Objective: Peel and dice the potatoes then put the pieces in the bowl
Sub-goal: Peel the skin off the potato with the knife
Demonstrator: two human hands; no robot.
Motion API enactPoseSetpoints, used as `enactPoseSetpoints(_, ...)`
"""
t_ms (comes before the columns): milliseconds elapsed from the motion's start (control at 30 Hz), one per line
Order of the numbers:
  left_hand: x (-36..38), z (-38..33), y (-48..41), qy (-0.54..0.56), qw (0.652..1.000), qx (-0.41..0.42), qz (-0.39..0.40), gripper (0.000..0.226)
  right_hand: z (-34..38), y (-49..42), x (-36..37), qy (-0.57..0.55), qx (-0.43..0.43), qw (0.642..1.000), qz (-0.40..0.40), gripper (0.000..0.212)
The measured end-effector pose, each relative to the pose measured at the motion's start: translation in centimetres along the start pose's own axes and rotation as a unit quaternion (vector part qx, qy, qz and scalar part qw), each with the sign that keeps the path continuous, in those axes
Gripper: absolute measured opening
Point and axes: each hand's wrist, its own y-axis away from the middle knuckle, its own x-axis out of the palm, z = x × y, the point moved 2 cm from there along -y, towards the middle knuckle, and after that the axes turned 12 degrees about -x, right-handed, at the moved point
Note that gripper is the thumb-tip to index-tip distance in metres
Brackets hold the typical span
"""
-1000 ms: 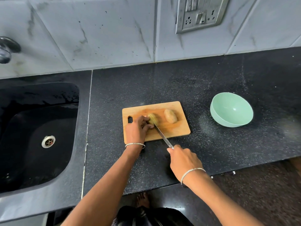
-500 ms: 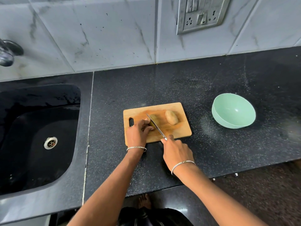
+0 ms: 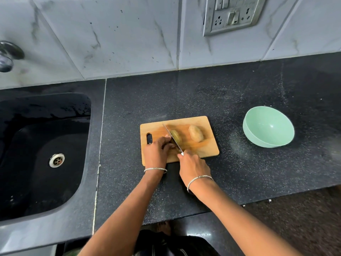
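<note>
A wooden cutting board (image 3: 206, 150) lies on the black counter. Two potatoes sit on it: a yellowish one (image 3: 176, 136) at the middle and a pale brown one (image 3: 196, 133) to its right. My left hand (image 3: 156, 152) rests on the board and its curled fingers hold the left side of the yellowish potato. My right hand (image 3: 193, 166) grips the handle of a knife (image 3: 170, 134), whose blade lies across the left part of that potato, tip pointing away. A mint green bowl (image 3: 268, 126) stands to the right of the board and holds nothing.
A black sink (image 3: 36, 154) with a metal drain takes up the left side, a tap (image 3: 6, 56) above it. A tiled wall with a switch plate (image 3: 233, 14) rises behind. The counter's front edge runs just below my wrists.
My right hand has pushed the knife forward, so the blade now reaches over the yellowish potato toward the far edge of the board. My left hand stays on the potato.
</note>
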Motion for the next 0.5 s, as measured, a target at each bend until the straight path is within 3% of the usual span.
enactPoseSetpoints(500,-0.4,-0.6,0.3,0.003,1.000,-0.005,-0.005,0.016,-0.3,0.3,1.1,0.017,0.004,1.000,0.008,0.037)
